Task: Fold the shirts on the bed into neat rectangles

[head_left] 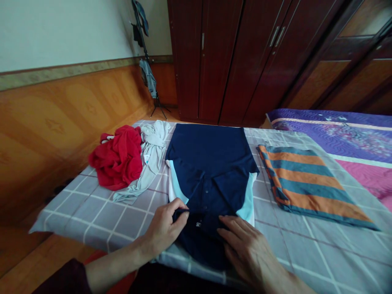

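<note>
A navy polo shirt (pixel 211 155) with light blue and white side panels lies buttons up on the checked bed cover, its sleeves folded inward. At the collar end, closest to me, my left hand (pixel 167 223) pinches the dark fabric between thumb and fingers. Across from it, my right hand (pixel 245 241) has its fingers bent over the same end of the shirt, holding the cloth; its thumb is hidden. Small white lettering shows between the two hands, partly covered by a fold.
Left of the shirt, a crumpled red garment (pixel 119 159) rests beside a pale grey one (pixel 153 143). On the right lies a folded orange-and-teal striped garment (pixel 309 179). Beyond are a dark red wardrobe (pixel 223 61), a coat stand (pixel 143 41) and a purple-and-pink bedspread (pixel 343 126).
</note>
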`<state>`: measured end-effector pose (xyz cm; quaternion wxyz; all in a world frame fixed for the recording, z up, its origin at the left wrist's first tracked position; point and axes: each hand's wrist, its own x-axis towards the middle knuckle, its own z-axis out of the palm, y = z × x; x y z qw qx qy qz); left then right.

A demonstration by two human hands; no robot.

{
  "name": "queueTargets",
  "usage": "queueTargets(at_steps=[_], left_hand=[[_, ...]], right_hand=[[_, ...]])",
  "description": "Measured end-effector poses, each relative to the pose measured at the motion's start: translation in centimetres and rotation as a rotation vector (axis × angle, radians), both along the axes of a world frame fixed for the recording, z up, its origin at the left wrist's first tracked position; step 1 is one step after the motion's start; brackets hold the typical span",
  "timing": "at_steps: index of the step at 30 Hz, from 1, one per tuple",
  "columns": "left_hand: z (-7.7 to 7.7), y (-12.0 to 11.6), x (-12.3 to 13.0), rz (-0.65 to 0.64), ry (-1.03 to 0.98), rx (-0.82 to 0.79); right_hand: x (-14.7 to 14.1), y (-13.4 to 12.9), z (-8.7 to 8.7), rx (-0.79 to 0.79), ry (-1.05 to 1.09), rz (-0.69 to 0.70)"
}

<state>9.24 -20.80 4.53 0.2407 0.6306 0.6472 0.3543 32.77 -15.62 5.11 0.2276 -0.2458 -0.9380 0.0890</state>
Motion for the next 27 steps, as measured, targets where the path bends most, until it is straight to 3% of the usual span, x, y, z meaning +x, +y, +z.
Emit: queueTargets(at_steps=[3, 5, 9, 12, 15, 18, 21, 24, 27], left_hand=[[0.5, 0.2, 0.1, 0.021, 0.011, -0.046], [0.7, 0.1, 0.3, -0.037, 0.09, -0.005], [0.8, -0.7, 0.3, -0.4, 0.362, 0.119], [1.0, -1.4, -0.3, -0.669, 0.499, 0.12], [1.9, -2.1, -1.4, -0.769, 0.557, 0.08], [2.9, -3.0, -2.6, -0.815, 0.609, 0.071], [3.4, -3.6, -4.0, -0.765, 0.626, 0.115], [2.9, -3.3, -5.3, -0.625, 0.709, 0.109], [2.0, -2.1, -6.2, -0.59, 0.833, 0.061]], right_hand=[[-0.1, -0.3, -0.3, 0.033, -0.096, 0.015], [-0.3, -0.4, -0.3, 0.039, -0.131, 0.028], [-0.4, -0.4, 0.5, 0.069, -0.118, 0.037], [-0.1, -0.2, 1.0, 0.128, -0.148, 0.113], [0.2, -0.1, 0.9, 0.154, -0.246, 0.248], [1.1, -0.2, 1.0, 0.163, -0.305, 0.28], [3.0, -0.1, 1.6, 0.153, -0.294, 0.169], [5.2, 0.8, 1.8, 0.209, -0.252, 0.031], [7.0, 1.9, 0.6, 0.321, -0.242, 0.01]])
